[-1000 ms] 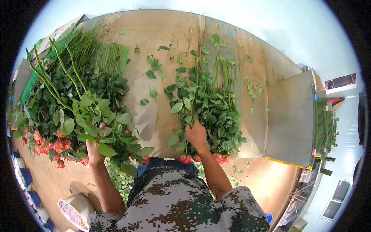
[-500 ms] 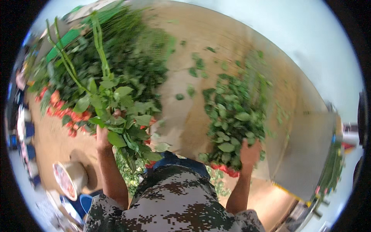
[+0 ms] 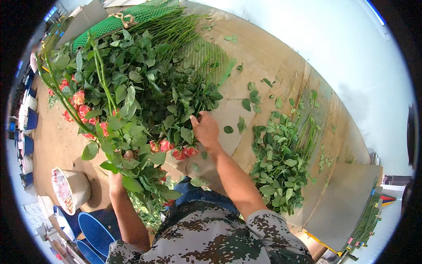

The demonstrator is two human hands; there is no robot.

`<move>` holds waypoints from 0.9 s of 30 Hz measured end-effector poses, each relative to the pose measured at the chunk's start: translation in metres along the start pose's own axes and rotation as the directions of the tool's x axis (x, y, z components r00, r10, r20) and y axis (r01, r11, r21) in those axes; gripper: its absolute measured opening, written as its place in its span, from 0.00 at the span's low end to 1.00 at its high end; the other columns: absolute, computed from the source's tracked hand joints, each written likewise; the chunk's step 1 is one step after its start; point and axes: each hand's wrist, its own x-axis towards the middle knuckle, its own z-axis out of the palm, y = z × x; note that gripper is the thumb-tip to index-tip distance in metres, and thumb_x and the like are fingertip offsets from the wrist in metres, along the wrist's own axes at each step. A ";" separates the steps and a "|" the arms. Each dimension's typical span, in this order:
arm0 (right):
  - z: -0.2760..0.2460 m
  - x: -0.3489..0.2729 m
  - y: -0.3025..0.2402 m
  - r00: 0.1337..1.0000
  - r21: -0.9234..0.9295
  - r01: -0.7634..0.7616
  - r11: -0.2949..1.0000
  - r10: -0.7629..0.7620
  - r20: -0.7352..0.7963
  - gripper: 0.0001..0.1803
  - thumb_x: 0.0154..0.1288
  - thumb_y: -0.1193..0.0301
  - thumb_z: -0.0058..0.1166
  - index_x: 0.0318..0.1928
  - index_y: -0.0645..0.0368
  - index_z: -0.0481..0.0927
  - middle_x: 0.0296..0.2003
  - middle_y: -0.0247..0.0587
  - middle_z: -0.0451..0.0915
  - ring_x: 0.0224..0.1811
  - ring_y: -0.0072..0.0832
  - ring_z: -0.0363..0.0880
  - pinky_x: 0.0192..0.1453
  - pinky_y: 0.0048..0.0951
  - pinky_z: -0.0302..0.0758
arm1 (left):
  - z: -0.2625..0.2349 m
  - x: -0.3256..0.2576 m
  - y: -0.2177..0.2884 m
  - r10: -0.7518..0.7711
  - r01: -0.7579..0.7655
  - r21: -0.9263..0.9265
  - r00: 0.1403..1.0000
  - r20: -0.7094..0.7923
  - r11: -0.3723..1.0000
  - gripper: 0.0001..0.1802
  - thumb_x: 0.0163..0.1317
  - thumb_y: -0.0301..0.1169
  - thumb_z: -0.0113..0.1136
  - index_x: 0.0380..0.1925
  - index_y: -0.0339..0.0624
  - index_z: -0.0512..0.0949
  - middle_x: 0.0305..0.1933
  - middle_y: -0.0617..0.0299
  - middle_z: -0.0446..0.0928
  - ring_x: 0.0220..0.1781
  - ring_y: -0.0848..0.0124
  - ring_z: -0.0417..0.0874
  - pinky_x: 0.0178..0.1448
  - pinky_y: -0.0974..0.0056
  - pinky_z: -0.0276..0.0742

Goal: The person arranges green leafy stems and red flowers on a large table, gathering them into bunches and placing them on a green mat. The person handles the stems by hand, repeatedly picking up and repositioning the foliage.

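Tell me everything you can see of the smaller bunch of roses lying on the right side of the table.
The smaller bunch of roses lies flat on the brown table, apart from the big heap to its left. It is mostly dense green leaves, with thin green stems fanning out toward the far edge. Its blooms are not visible from here. Loose leaves are scattered around it. Neither hand touches it: the right hand is over at the big heap.

Bare table strip between rose heaps
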 end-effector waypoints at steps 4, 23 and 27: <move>0.022 0.015 0.012 0.998 0.104 -0.063 0.993 0.065 -0.019 0.22 0.56 0.59 0.59 0.45 0.63 0.77 0.32 0.53 0.80 0.39 0.49 0.79 0.42 0.42 0.74 | -0.005 0.008 -0.010 0.042 -0.042 0.066 0.999 0.006 0.997 0.10 0.65 0.35 0.56 0.39 0.40 0.73 0.32 0.69 0.72 0.32 0.77 0.71 0.33 0.69 0.68; 0.070 0.048 -0.052 0.909 -0.206 -0.417 0.885 0.410 -0.076 0.38 0.49 0.55 0.67 0.52 0.65 0.62 0.49 0.57 0.70 0.45 0.48 0.77 0.43 0.44 0.79 | -0.014 0.022 -0.040 -0.146 0.174 -0.224 0.980 0.139 0.959 0.08 0.61 0.31 0.59 0.29 0.37 0.75 0.26 0.69 0.73 0.28 0.78 0.71 0.31 0.69 0.67; 0.030 0.042 -0.003 0.983 0.020 -0.161 0.987 0.159 0.096 0.23 0.56 0.59 0.60 0.48 0.61 0.74 0.46 0.55 0.77 0.43 0.51 0.78 0.53 0.48 0.74 | -0.007 0.021 -0.038 -0.111 0.157 -0.215 0.971 0.213 0.964 0.07 0.60 0.29 0.58 0.29 0.37 0.75 0.25 0.69 0.73 0.28 0.78 0.71 0.31 0.69 0.67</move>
